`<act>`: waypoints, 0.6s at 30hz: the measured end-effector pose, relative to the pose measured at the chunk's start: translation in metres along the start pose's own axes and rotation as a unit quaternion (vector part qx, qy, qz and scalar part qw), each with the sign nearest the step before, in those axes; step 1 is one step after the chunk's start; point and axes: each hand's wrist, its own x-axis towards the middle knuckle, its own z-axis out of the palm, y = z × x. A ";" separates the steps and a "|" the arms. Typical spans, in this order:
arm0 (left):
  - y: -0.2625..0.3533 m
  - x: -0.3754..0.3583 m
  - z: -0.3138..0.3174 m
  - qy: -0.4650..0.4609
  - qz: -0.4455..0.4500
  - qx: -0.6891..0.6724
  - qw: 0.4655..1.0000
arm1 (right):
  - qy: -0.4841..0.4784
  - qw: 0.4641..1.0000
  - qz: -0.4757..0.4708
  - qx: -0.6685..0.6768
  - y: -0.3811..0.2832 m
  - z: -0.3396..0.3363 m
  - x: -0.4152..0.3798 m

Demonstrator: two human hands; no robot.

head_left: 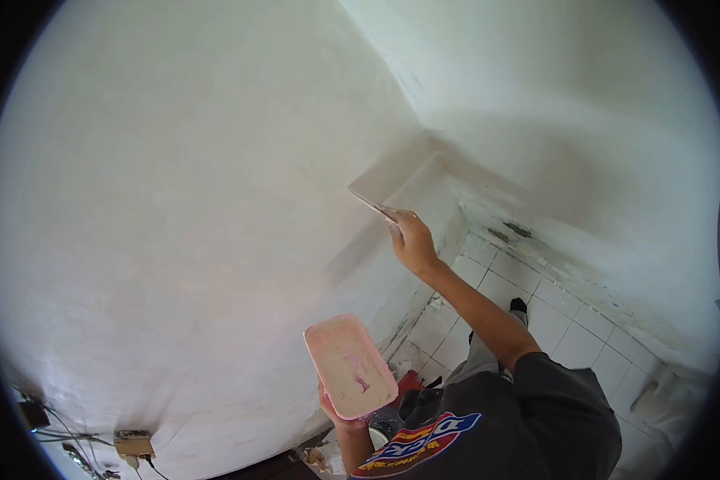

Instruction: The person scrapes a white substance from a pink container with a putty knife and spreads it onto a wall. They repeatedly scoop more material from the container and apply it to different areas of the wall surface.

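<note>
My right hand (414, 242) is closed around a flat, wide putty blade (371, 203), which is held near the wall (216, 160) close to the corner. Whether its edge touches the wall I cannot tell. Below and to the left, my left hand (346, 416) supports a pink rectangular tray (310, 340) from underneath. Pale, creamy paste (348, 368) lies in the tray, with a darker pink patch near its middle.
A second wall (600, 96) meets the first at a corner, with dark damaged spots (517, 230) low down. White floor tiles (548, 312) lie below. Cables and a socket box (134, 442) are at the lower left. Covered items (664, 408) stand at the right.
</note>
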 end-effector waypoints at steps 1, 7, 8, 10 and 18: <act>-0.002 -0.002 -0.009 0.013 0.015 0.022 1.000 | -0.027 0.999 0.007 0.034 -0.001 -0.009 -0.001; -0.009 -0.003 -0.024 -0.027 0.048 0.015 0.998 | 0.040 0.989 0.142 0.000 0.033 -0.022 0.099; -0.010 -0.003 -0.025 -0.021 0.068 0.034 0.997 | 0.051 0.993 0.099 -0.033 0.032 -0.011 0.100; 0.006 -0.008 0.011 0.020 0.045 0.013 0.999 | 0.063 0.994 0.031 -0.089 0.034 0.013 0.083; -0.014 -0.008 -0.025 0.003 0.069 0.014 0.998 | -0.016 0.999 0.016 0.035 -0.024 -0.012 0.035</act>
